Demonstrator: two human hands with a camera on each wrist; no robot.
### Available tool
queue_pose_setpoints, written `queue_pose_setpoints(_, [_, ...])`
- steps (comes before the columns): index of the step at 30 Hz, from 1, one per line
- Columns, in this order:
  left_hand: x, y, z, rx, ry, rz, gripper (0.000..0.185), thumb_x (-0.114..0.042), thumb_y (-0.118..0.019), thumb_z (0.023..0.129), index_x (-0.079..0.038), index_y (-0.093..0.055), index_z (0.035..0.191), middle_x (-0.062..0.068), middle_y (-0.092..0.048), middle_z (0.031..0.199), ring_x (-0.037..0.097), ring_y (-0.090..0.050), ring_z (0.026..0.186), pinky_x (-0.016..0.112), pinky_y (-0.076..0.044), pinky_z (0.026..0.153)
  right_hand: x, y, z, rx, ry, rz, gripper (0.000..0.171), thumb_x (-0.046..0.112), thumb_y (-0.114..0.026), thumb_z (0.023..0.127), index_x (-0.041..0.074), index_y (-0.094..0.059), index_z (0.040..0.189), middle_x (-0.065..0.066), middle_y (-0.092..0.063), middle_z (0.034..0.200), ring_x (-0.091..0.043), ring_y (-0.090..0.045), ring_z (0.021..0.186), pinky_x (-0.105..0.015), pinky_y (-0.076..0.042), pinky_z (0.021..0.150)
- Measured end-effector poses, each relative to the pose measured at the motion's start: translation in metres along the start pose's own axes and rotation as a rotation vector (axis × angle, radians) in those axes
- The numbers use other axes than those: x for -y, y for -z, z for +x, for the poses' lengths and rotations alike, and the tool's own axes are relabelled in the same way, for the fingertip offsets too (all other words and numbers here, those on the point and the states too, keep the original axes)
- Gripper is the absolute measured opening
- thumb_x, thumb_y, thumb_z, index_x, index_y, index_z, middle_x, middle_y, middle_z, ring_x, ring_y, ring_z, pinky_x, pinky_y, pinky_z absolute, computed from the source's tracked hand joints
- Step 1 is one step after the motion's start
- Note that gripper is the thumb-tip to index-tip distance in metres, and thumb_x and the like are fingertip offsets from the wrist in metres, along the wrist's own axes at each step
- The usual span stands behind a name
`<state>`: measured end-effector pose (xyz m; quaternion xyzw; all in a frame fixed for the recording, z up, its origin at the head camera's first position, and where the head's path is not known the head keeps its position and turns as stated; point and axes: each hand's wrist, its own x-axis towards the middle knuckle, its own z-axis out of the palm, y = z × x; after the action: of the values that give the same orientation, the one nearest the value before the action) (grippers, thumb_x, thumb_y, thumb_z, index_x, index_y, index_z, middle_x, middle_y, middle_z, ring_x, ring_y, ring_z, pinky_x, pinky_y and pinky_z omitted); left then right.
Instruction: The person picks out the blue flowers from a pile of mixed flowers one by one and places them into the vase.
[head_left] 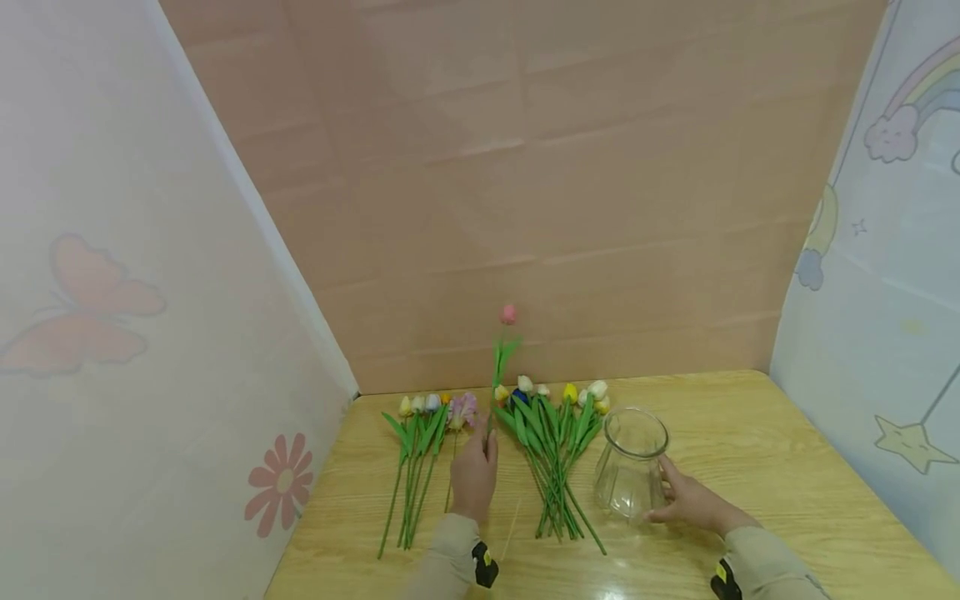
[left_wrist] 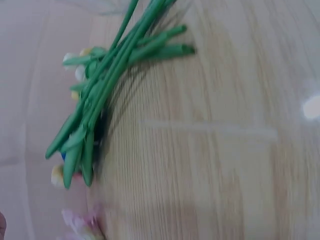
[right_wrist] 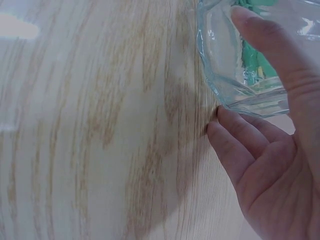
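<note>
My left hand (head_left: 474,473) grips the green stem of a pink tulip (head_left: 509,315), which stands upright above the table with its bloom against the brown backdrop. The lower stem is hidden by the hand. Just left of this hand lies a purple ruffled flower (head_left: 462,408). A clear glass vase (head_left: 633,479) with a rounded rim stands on the table at the right. Around its right side my right hand (head_left: 693,502) holds it. In the right wrist view the thumb (right_wrist: 272,42) lies along the glass and the fingers (right_wrist: 242,135) are at its base edge.
A bundle of tulips (head_left: 555,450) in white, yellow and blue lies between the left hand and the vase, stems crossed. Farther left is a smaller group of tulips (head_left: 416,450). A thin pale strip (left_wrist: 210,129) lies on the wooden table (head_left: 742,442). Printed curtains flank both sides.
</note>
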<state>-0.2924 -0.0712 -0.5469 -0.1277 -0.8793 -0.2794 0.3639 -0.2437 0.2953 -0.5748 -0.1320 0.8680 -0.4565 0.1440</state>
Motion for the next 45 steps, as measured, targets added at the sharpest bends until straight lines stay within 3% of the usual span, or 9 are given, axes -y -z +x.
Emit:
queue_pose_setpoints(3, [0.016,0.011,-0.001,0.003,0.015,0.035,0.036,-0.025,-0.054,0.1,-0.011,-0.058,0.133,-0.01,-0.036,0.048,-0.007,-0.012,0.041,0.013,-0.018,0.039,0.0,0.0,0.0,0.0,0.008,-0.003,0.121,0.023,-0.08,0.079,-0.005,0.015,0.149,-0.054,-0.017,0.137,-0.065,-0.045,0.114,-0.061,-0.046,0.091])
queue_pose_setpoints(9, [0.037,0.03,-0.009,0.162,0.132,-0.037,0.039,-0.02,-0.054,0.1,-0.01,-0.053,0.137,-0.01,-0.037,0.053,-0.002,-0.025,0.04,0.017,-0.024,0.039,0.001,0.001,-0.001,-0.004,0.017,-0.025,0.119,0.023,-0.08,0.079,-0.007,0.012,0.149,-0.054,-0.019,0.136,-0.064,-0.047,0.112,-0.06,-0.046,0.091])
queue_pose_setpoints(13, [0.045,0.032,-0.015,0.18,0.133,0.091,0.04,-0.017,-0.059,0.097,-0.012,-0.054,0.136,-0.009,-0.036,0.049,0.001,-0.023,0.037,0.017,-0.02,0.036,0.0,0.002,-0.001,0.003,0.011,-0.027,0.119,0.024,-0.08,0.079,-0.007,0.011,0.149,-0.054,-0.019,0.136,-0.064,-0.047,0.113,-0.059,-0.047,0.091])
queue_pose_setpoints(20, [0.047,0.029,-0.027,0.189,0.096,0.231,0.034,-0.013,-0.068,0.09,-0.012,-0.064,0.124,-0.004,-0.044,0.044,0.003,-0.025,0.034,0.017,-0.017,0.035,0.0,0.002,-0.001,-0.009,-0.005,-0.021,0.12,0.023,-0.081,0.079,-0.005,0.012,0.149,-0.054,-0.019,0.137,-0.064,-0.046,0.113,-0.06,-0.046,0.091])
queue_pose_setpoints(27, [0.044,0.028,-0.035,0.332,0.118,0.368,0.032,-0.014,-0.067,0.09,-0.014,-0.068,0.122,-0.009,-0.026,0.037,0.001,-0.011,0.034,0.017,-0.011,0.035,0.003,0.001,-0.003,-0.007,-0.03,0.002,0.121,0.024,-0.081,0.079,-0.007,0.013,0.149,-0.054,-0.017,0.137,-0.065,-0.043,0.116,-0.06,-0.045,0.092])
queue_pose_setpoints(35, [0.045,0.027,-0.037,0.394,0.1,0.455,0.028,-0.01,-0.065,0.089,-0.015,-0.071,0.117,-0.008,-0.023,0.037,0.003,-0.012,0.035,0.019,-0.011,0.034,0.005,0.002,-0.003,0.007,-0.011,-0.008,0.12,0.024,-0.079,0.081,-0.007,0.016,0.148,-0.055,-0.016,0.137,-0.066,-0.042,0.115,-0.06,-0.046,0.091])
queue_pose_setpoints(38, [0.049,0.026,-0.04,0.425,0.105,0.467,0.03,-0.006,-0.064,0.089,-0.015,-0.07,0.116,-0.006,-0.03,0.037,0.004,-0.018,0.035,0.019,-0.015,0.034,0.004,0.001,-0.002,0.014,-0.013,0.002,0.12,0.023,-0.079,0.081,-0.005,0.016,0.149,-0.054,-0.015,0.138,-0.066,-0.042,0.116,-0.06,-0.045,0.092])
queue_pose_setpoints(42, [0.057,0.023,-0.043,0.513,0.198,0.453,0.033,-0.004,-0.062,0.089,-0.018,-0.069,0.118,0.001,-0.05,0.046,0.009,-0.038,0.037,0.025,-0.029,0.034,0.004,0.001,-0.002,0.016,-0.014,0.003,0.12,0.023,-0.079,0.081,-0.004,0.015,0.149,-0.053,-0.016,0.139,-0.065,-0.043,0.116,-0.06,-0.046,0.092])
queue_pose_setpoints(45, [0.06,0.022,-0.044,0.567,0.26,0.461,0.033,-0.005,-0.063,0.089,-0.021,-0.068,0.118,0.003,-0.053,0.049,0.012,-0.042,0.038,0.028,-0.03,0.035,0.004,0.001,-0.002,0.016,-0.009,-0.003,0.12,0.023,-0.079,0.08,-0.004,0.015,0.149,-0.053,-0.016,0.138,-0.065,-0.043,0.115,-0.06,-0.046,0.091])
